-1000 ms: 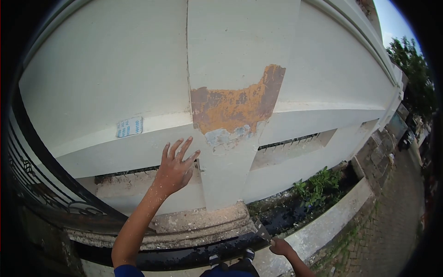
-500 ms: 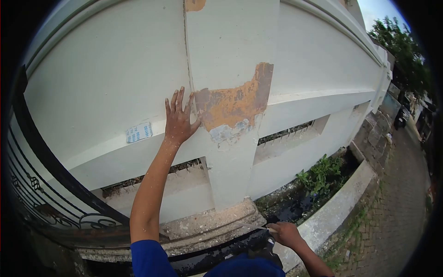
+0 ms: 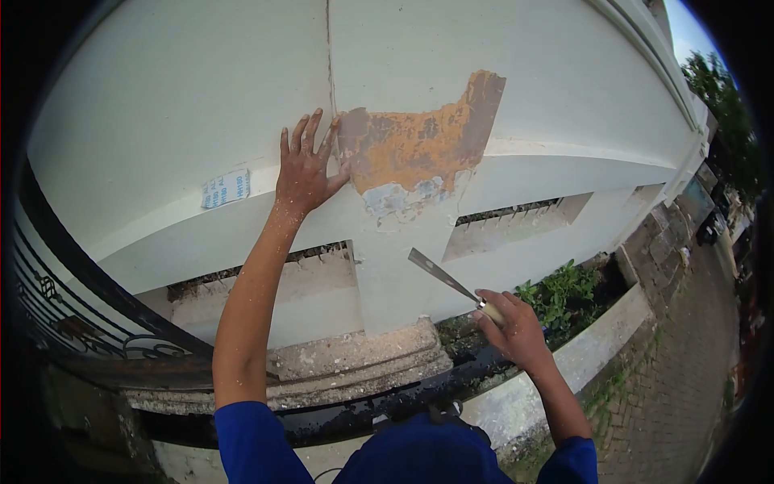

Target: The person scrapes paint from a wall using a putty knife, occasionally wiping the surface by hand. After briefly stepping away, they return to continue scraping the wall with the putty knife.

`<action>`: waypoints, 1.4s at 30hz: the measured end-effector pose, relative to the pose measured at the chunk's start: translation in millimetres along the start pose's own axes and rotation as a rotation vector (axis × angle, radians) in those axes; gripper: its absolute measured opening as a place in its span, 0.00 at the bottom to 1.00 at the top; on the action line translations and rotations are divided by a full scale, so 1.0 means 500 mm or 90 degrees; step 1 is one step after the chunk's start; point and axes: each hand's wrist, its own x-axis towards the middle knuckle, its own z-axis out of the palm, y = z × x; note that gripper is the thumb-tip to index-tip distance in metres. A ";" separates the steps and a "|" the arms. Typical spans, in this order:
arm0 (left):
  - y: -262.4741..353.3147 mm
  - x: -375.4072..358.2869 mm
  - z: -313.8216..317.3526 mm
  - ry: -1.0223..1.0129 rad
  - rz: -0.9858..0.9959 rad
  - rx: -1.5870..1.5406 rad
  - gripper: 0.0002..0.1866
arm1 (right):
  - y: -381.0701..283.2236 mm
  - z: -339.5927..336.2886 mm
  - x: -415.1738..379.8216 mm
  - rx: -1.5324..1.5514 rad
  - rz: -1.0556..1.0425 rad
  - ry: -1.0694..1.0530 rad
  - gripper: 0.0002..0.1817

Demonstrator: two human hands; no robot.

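Head view: a person's right hand [image 3: 516, 331], its grip closed on a scraper [image 3: 450, 281] that points up and left, hovers before a white wall [image 3: 419, 56]. Farther up, the left hand [image 3: 308, 173], grip spread wide, is at the wall, beside a peeled orange-grey patch [image 3: 415, 145]. Leftward, printed paper [image 3: 226, 189]; beyond, trees [image 3: 726, 121].

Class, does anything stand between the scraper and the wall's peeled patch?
Nothing visible does: between the scraper in the right hand and the peeled patch, only pillar surface shows. The left hand is at the patch's left edge.
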 end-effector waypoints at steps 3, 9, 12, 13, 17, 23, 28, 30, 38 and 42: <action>-0.002 0.014 0.005 0.022 0.005 0.028 0.41 | 0.003 0.004 0.054 0.147 -0.011 0.088 0.18; 0.003 0.013 0.007 0.065 0.006 0.018 0.39 | 0.026 0.061 0.140 0.484 0.091 0.043 0.17; 0.004 0.012 0.007 0.062 0.002 0.016 0.37 | 0.021 0.120 0.181 0.685 0.118 -0.003 0.18; 0.003 0.011 0.007 0.065 -0.001 0.020 0.36 | 0.019 0.145 0.198 0.707 0.112 -0.006 0.19; 0.000 0.011 0.012 0.079 -0.003 0.020 0.34 | -0.011 0.209 0.267 0.801 0.125 0.013 0.20; -0.006 0.011 0.019 0.107 0.001 0.005 0.31 | -0.050 0.247 0.317 0.959 0.111 0.016 0.22; -0.013 0.006 0.030 0.149 -0.006 -0.023 0.29 | -0.066 0.271 0.321 0.819 0.036 0.090 0.26; -0.013 0.005 0.031 0.151 -0.002 -0.031 0.30 | -0.074 0.269 0.321 0.785 0.018 0.104 0.28; -0.018 0.001 0.036 0.168 0.048 -0.018 0.28 | -0.077 0.277 0.319 0.749 0.070 0.130 0.31; -0.012 0.000 0.027 0.149 0.052 -0.043 0.29 | -0.085 0.291 0.323 0.712 0.089 0.171 0.31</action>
